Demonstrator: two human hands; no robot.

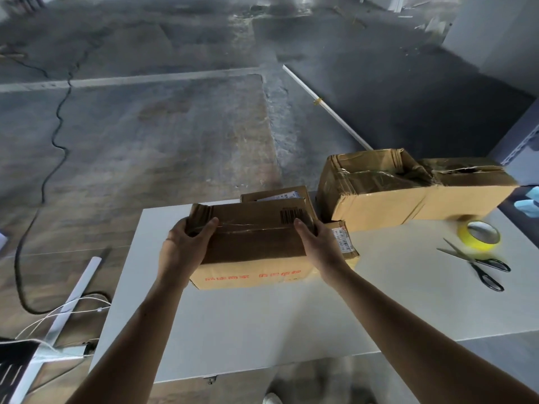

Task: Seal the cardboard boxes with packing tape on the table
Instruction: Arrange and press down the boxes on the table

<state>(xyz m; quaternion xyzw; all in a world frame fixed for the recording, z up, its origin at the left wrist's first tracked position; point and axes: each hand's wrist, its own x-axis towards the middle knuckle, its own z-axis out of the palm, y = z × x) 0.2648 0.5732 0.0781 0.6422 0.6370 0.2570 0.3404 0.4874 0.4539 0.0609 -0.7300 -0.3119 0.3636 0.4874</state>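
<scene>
A brown cardboard box (253, 246) with a barcode and red print sits on the white table (262, 322), a strip of clear tape along its top seam. My left hand (186, 243) grips its left end, fingers curled over the top edge. My right hand (316, 243) holds its right end. A smaller labelled box (345, 243) lies just right of it, and another box (277, 195) peeks out behind. A larger box (408, 193) with crumpled open flaps stands at the back right. The yellow roll of packing tape (479, 236) lies right of the boxes.
Black-handled scissors (478, 265) lie just in front of the tape roll. Blue objects (528, 202) sit at the table's right edge. On the concrete floor run a black cable (52, 135), a white strip (326, 109) and white rails with string at the lower left (73, 304).
</scene>
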